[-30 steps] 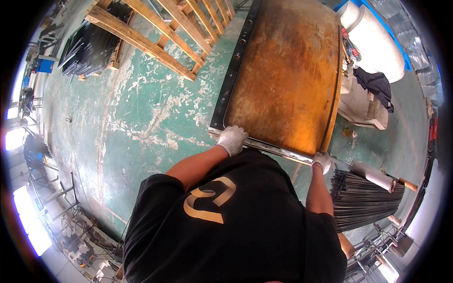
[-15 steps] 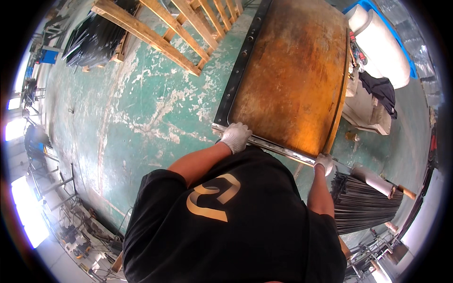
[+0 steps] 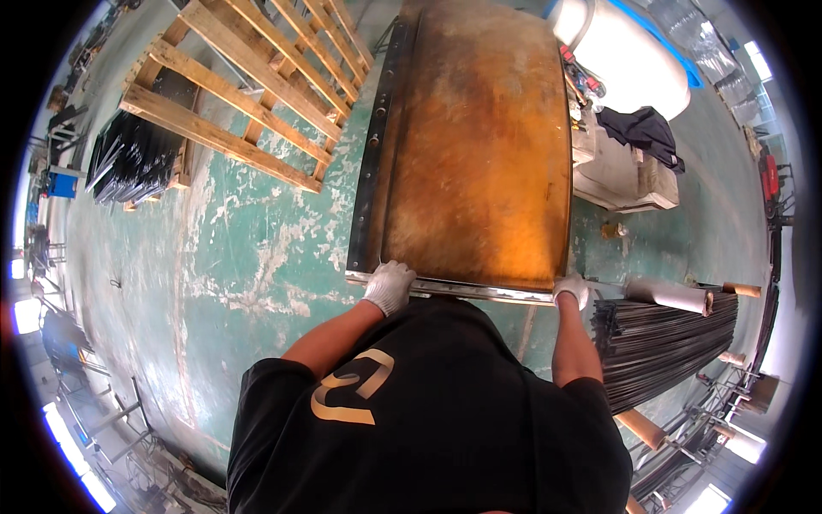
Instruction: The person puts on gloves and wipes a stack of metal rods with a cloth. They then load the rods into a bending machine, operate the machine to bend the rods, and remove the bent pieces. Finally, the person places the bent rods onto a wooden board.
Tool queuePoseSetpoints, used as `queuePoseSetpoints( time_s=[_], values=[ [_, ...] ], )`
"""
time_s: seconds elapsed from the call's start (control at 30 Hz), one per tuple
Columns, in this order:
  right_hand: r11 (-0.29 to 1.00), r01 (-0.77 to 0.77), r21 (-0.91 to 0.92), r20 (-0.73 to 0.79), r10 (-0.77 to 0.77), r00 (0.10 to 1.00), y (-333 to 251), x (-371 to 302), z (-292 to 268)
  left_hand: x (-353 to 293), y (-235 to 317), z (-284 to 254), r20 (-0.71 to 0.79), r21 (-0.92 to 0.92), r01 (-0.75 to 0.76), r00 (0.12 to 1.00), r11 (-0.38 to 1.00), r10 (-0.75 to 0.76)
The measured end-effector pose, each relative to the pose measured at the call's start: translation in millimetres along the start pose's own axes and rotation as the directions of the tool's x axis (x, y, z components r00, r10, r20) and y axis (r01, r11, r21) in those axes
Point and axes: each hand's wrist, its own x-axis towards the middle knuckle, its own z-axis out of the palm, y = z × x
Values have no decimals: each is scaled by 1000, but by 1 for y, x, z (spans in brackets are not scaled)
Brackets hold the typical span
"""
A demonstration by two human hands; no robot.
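Observation:
A long worktable [image 3: 479, 146] with a worn, brown-orange top stretches away in front of me. Along its left side runs a black metal strip [image 3: 374, 137] with holes, and a shiny metal rail [image 3: 488, 292] lines the near edge. My left hand [image 3: 390, 287], in a white knitted glove, is closed over this rail near the left corner. At the right corner my right hand [image 3: 571, 289], gloved the same way, grips the rail's end. The undersides of the fingers and both thumbs are mostly hidden.
Wooden pallets [image 3: 248, 103] stand left of the table, beside black-wrapped bars [image 3: 145, 141]. At right are a large white roll [image 3: 629, 56], a dark cloth [image 3: 638, 133] on a pale block, and a bundle of black rods [image 3: 668, 343] with a wrapped roll [image 3: 668, 294] on it. The green floor is peeling.
The view has turned, so the table now lies straighter ahead and its near edge nearly level. Both gloved hands stay on the near edge.

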Motion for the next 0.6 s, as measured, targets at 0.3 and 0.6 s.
queuePoseSetpoints(
  time_s=[0.3,0.6],
  values=[
    [184,-129,974,186,-333,924,107,32,-51,31,24,-12,118,28,-39,992,999,36],
    [-716,-139,685,-578,-649,494,24,-180,-288,99,70,-25,71,-317,112,993,942,-95]
  ],
)
